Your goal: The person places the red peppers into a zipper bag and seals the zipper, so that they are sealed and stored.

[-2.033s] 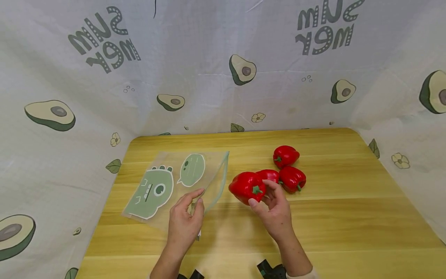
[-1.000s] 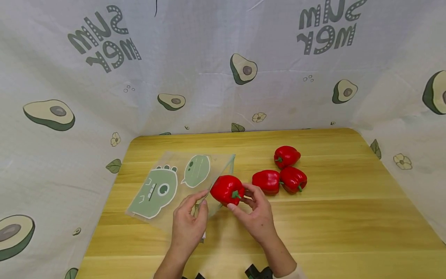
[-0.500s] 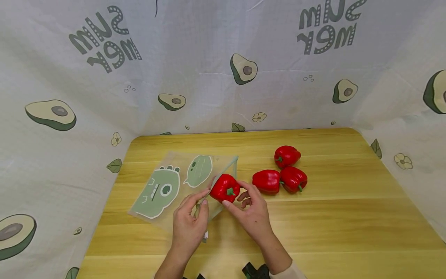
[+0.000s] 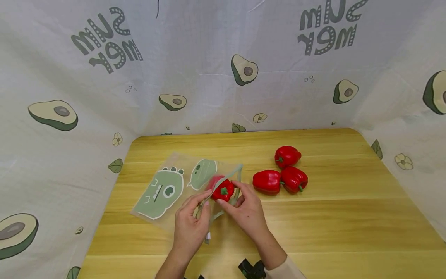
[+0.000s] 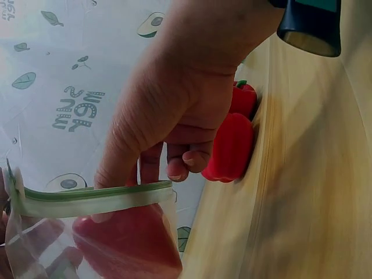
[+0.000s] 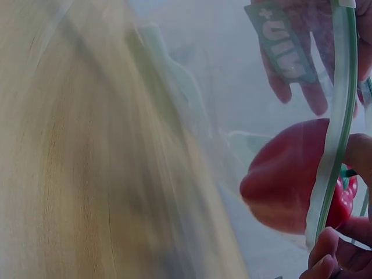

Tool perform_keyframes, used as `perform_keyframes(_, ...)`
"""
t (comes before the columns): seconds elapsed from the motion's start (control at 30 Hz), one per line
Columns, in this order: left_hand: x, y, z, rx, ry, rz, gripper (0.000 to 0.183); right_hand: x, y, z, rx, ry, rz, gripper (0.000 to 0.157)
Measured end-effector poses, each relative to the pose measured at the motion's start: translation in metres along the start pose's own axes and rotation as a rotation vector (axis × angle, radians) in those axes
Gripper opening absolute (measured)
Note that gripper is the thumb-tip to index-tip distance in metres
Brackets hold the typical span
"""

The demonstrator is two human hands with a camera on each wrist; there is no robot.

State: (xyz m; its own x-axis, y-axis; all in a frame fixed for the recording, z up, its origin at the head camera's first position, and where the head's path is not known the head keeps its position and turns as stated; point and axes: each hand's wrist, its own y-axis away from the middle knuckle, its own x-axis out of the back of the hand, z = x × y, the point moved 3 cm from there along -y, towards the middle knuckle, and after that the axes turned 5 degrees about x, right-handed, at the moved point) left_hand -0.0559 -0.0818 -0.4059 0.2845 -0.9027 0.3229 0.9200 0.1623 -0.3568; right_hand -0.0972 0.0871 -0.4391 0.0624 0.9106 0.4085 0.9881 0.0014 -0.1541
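Note:
A clear zip bag (image 4: 163,190) with green cartoon prints lies towards the left of the table, its mouth raised and facing right. My left hand (image 4: 191,223) pinches the near side of that mouth between thumb and fingers. A red bell pepper (image 4: 225,191) with a green stem sits partly inside the opening, held by the thumb and fingers of my right hand (image 4: 248,211). In the right wrist view the pepper's (image 6: 286,174) blunt end shows through the plastic, while its stem end is outside the green zip strip (image 6: 334,133).
Three more red bell peppers (image 4: 266,181) lie grouped right of the bag on the wooden table (image 4: 331,224). A white cloth (image 4: 205,38) printed with avocados hangs behind and along the sides. Black wrist mounts (image 4: 252,268) show at the bottom edge.
My right hand has carried the pepper left, away from the other peppers and into the bag's mouth. My left hand has kept its pinch on the bag, shifting slightly right.

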Motion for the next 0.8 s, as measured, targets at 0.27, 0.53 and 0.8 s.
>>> perform_keyframes(0.27,-0.001,0.001,-0.001,-0.021,0.026,0.003,0.032,-0.006,-0.003,0.002,-0.043,0.080,-0.029,0.064)
perform_keyframes(0.53,-0.002,0.000,-0.002,0.058,0.049,-0.009,0.032,-0.009,-0.002,0.004,-0.046,0.106,-0.092,0.062)
perform_keyframes(0.8,-0.003,-0.001,-0.008,0.100,0.066,-0.004,0.029,-0.003,0.007,0.006,-0.002,0.082,-0.083,0.046)
